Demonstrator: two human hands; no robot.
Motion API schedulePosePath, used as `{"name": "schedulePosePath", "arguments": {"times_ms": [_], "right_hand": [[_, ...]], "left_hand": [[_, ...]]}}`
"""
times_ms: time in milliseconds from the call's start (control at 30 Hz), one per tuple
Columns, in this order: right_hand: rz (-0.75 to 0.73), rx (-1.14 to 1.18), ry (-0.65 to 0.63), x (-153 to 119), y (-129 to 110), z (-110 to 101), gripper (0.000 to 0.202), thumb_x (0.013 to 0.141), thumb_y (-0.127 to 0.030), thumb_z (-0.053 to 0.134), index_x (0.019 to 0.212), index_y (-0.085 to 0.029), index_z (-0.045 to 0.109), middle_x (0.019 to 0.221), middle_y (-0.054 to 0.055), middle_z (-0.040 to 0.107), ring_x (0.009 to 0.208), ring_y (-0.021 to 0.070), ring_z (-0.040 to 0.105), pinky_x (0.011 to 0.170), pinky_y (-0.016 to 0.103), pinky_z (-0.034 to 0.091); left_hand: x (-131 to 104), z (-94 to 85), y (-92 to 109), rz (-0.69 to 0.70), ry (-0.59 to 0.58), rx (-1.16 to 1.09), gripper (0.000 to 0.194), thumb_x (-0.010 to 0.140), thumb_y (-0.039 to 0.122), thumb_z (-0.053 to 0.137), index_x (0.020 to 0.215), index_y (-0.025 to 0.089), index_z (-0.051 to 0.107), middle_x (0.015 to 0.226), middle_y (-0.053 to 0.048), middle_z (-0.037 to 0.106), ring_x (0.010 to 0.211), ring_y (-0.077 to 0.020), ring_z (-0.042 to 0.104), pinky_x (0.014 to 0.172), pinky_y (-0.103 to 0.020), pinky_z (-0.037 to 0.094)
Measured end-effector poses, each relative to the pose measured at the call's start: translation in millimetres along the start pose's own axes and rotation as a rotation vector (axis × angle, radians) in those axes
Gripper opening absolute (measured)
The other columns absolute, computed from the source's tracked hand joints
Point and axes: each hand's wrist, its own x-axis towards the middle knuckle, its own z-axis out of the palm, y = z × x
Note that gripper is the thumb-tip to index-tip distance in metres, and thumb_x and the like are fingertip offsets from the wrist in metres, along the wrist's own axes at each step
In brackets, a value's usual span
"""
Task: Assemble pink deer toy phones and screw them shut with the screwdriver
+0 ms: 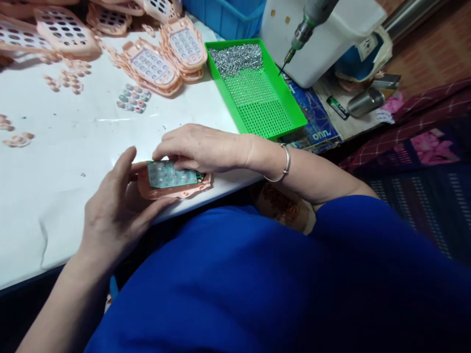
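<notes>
Near the table's front edge lies a pink plastic shell (176, 191) with a green circuit board (171, 175) inside it. My left hand (119, 198) grips the shell's left end, thumb and fingers spread around it. From above, my right hand (198, 149) reaches over the board, its fingertips on the board's upper edge and surface. The curled fingers hide part of the board. Some small parts and wires show at the board's right end.
A green tray (294, 113) of screws stands beyond my right hand. Over it hangs an electric screwdriver (303, 30). Stacked pink keypad shells (152, 66), small colored buttons (133, 98) and a blue bin (230, 19) are farther back.
</notes>
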Motion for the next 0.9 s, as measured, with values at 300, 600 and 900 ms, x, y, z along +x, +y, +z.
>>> {"name": "schedulePosePath", "arguments": {"times_ms": [300,600,900], "right_hand": [[0.12,-0.065,-0.047,-2.0,-15.5,4.7,0.021,0.106,-0.019,0.048,0.108,-0.011,0.067,0.099,0.005,0.063,0.098,0.0153,0.057,0.091,0.029,0.043],[-0.032,-0.137,0.17,-13.5,-3.4,24.2,0.038,0.106,-0.02,0.032,0.099,-0.013,0.069,0.1,0.006,0.055,0.085,0.0135,0.051,0.08,0.028,0.044],[-0.073,-0.2,0.125,-24.6,-6.0,28.2,0.04,0.106,-0.041,0.047,0.121,-0.008,0.064,0.112,0.013,0.058,0.102,0.0219,0.051,0.095,0.039,0.047]], "left_hand": [[-4.6,6.8,7.1,-0.021,0.07,0.061,0.091,0.088,0.057,0.072,0.162,0.029,0.028,0.123,-0.017,0.074,0.103,-0.0331,0.076,0.083,-0.047,0.064],[-5.7,9.5,9.7,-0.062,0.086,0.002,0.094,0.088,0.055,0.072,0.164,0.03,0.021,0.123,-0.012,0.073,0.105,-0.0244,0.075,0.086,-0.036,0.063],[-7.4,10.5,16.6,-0.099,0.094,0.0,0.096,0.09,0.052,0.071,0.165,0.03,0.015,0.125,-0.012,0.072,0.106,-0.0234,0.075,0.086,-0.033,0.062]]}}
